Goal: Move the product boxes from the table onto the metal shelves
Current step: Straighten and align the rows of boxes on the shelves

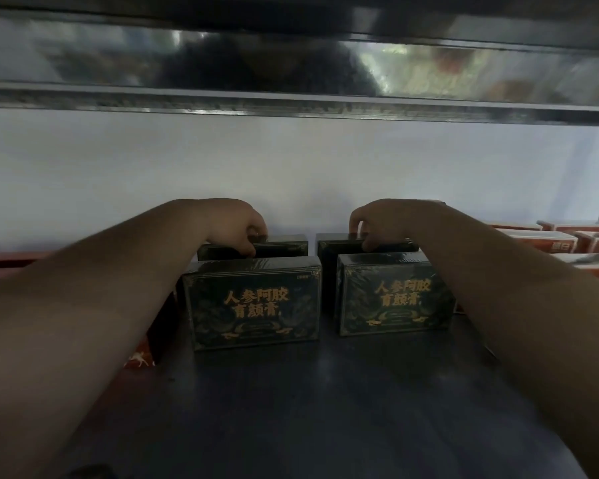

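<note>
Two dark green boxes with gold lettering stand upright at the front of the metal shelf (291, 392): the left front box (253, 305) and the right front box (393, 295). Behind each stands another dark box. My left hand (237, 224) pinches the top edge of the left rear box (277, 246). Over on the other side, my right hand (377, 223) grips the top edge of the right rear box (336, 244). Both forearms reach in over the shelf.
Red and white boxes (547, 238) lie stacked on the shelf at the right. A red box (142, 354) shows under my left forearm. The shiny underside of the upper metal shelf (291, 63) hangs low overhead. A white wall closes the back.
</note>
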{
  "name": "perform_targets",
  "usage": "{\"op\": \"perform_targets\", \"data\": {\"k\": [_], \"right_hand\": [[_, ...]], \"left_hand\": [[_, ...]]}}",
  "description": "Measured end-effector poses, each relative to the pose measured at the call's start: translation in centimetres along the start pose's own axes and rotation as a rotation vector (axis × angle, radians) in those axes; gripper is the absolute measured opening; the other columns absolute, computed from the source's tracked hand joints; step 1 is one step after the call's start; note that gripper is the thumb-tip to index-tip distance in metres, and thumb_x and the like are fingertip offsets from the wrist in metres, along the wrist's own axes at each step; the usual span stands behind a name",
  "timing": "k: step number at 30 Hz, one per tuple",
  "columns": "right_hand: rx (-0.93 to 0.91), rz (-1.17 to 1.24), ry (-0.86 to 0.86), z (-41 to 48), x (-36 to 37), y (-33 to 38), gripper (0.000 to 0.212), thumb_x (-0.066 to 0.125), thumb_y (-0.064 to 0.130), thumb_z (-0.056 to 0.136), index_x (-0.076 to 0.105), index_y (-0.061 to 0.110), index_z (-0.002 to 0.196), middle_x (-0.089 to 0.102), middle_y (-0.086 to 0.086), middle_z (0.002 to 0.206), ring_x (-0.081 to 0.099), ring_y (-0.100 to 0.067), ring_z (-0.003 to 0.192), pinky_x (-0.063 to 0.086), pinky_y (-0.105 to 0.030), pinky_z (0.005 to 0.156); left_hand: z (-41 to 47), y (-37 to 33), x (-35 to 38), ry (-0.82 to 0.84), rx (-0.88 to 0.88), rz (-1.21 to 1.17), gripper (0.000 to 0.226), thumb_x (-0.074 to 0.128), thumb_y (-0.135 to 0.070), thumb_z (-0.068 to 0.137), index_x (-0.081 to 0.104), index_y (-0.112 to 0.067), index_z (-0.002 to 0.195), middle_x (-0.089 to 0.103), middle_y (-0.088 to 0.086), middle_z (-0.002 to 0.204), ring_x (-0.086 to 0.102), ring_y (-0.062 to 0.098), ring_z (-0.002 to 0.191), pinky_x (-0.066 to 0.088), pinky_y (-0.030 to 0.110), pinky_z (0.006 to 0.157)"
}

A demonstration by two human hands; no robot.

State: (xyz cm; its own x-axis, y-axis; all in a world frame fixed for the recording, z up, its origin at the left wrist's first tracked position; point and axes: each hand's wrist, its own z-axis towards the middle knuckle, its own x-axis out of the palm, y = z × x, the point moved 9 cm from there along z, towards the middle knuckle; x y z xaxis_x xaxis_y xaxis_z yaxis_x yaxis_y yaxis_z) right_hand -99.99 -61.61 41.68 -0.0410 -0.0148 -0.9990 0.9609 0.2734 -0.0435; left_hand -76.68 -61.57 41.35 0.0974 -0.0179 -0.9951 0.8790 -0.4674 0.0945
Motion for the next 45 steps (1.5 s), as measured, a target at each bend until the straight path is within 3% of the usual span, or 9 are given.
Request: {"op": "perform_targets", "data": {"k": [3,12,19,28,32,36,38,41,45], "right_hand": [[0.007,-0.015,0.005,-0.1,0.1,0.0,0.028,0.073,0.022,0.09,0.057,0.033,0.11,0.059,0.006,0.119,0.054,-0.019,0.11,0.047,-0.039,0.095],[0.009,-0.025,-0.008,-0.7,0.1,-0.2,0.028,0.07,0.021,0.093,0.058,0.031,0.116,0.06,0.006,0.121,0.054,-0.018,0.109,0.046,-0.036,0.091],[0.0,-0.015,-0.028,-0.9,0.4,-0.1,0.03,0.067,0.021,0.094,0.059,0.028,0.122,0.061,0.003,0.123,0.056,-0.018,0.107,0.045,-0.034,0.084],[-0.004,-0.023,-0.061,-0.9,0.5,0.0,0.029,0.064,0.018,0.096,0.059,0.025,0.123,0.061,0.0,0.127,0.056,-0.018,0.106,0.046,-0.034,0.087],[0.001,-0.025,-0.076,-0.7,0.5,-0.1,0.028,0.065,0.018,0.095,0.06,0.025,0.122,0.061,0.0,0.126,0.056,-0.019,0.107,0.046,-0.034,0.088],[0.006,-0.032,-0.062,-0.7,0.8,-0.1,0.028,0.062,0.017,0.096,0.059,0.026,0.123,0.061,-0.002,0.128,0.057,-0.02,0.105,0.05,-0.038,0.091],[0.023,-0.02,-0.045,-1.2,0.8,-0.1,0.034,0.06,0.019,0.097,0.056,0.026,0.131,0.058,-0.002,0.136,0.057,-0.021,0.111,0.05,-0.039,0.096],[0.032,0.084,-0.133,-3.0,-0.7,0.1,0.042,0.059,0.028,0.1,0.051,0.026,0.141,0.053,-0.002,0.144,0.054,-0.021,0.123,0.045,-0.035,0.098],[-0.032,0.258,-0.415,-7.1,-1.7,2.1,0.036,0.054,0.039,0.101,0.057,0.024,0.133,0.06,-0.003,0.133,0.055,-0.016,0.106,0.044,-0.032,0.086]], "left_hand": [[-0.2,-0.2,0.1,-0.014,0.009,0.031,0.047,0.07,-0.035,0.09,0.058,-0.025,0.135,0.06,-0.004,0.127,0.056,0.015,0.104,0.049,0.036,0.092],[-0.5,-0.6,0.1,-0.026,0.005,0.031,0.048,0.067,-0.031,0.094,0.055,-0.024,0.139,0.06,-0.003,0.13,0.051,0.011,0.099,0.04,0.028,0.083],[-0.7,-0.5,0.3,-0.027,0.009,0.032,0.047,0.066,-0.032,0.094,0.055,-0.025,0.139,0.059,-0.004,0.132,0.053,0.013,0.104,0.046,0.033,0.091],[-1.3,-0.8,0.2,-0.024,0.007,0.034,0.042,0.063,-0.03,0.096,0.056,-0.026,0.138,0.059,-0.004,0.13,0.051,0.011,0.102,0.038,0.028,0.082],[-1.6,-0.9,0.3,-0.017,-0.016,0.002,0.041,0.061,-0.03,0.097,0.055,-0.029,0.137,0.056,-0.009,0.116,0.051,0.012,0.097,0.037,0.028,0.075],[-2.0,-1.1,0.3,-0.019,-0.027,-0.009,0.037,0.058,-0.029,0.099,0.054,-0.028,0.136,0.056,-0.006,0.116,0.049,0.005,0.081,0.035,0.021,0.061],[-2.3,-1.0,0.4,-0.028,-0.037,-0.032,0.04,0.058,-0.031,0.099,0.053,-0.029,0.138,0.058,-0.004,0.126,0.054,0.01,0.093,0.041,0.024,0.07],[-2.8,-0.2,0.0,-0.099,-0.089,-0.149,0.054,0.059,-0.044,0.097,0.045,-0.031,0.147,0.048,-0.005,0.149,0.048,0.019,0.129,0.041,0.035,0.103],[-5.2,-2.2,-2.9,-0.413,-0.073,-0.338,0.045,0.054,-0.045,0.098,0.052,-0.029,0.14,0.056,-0.008,0.138,0.054,0.014,0.12,0.042,0.031,0.092]]}}
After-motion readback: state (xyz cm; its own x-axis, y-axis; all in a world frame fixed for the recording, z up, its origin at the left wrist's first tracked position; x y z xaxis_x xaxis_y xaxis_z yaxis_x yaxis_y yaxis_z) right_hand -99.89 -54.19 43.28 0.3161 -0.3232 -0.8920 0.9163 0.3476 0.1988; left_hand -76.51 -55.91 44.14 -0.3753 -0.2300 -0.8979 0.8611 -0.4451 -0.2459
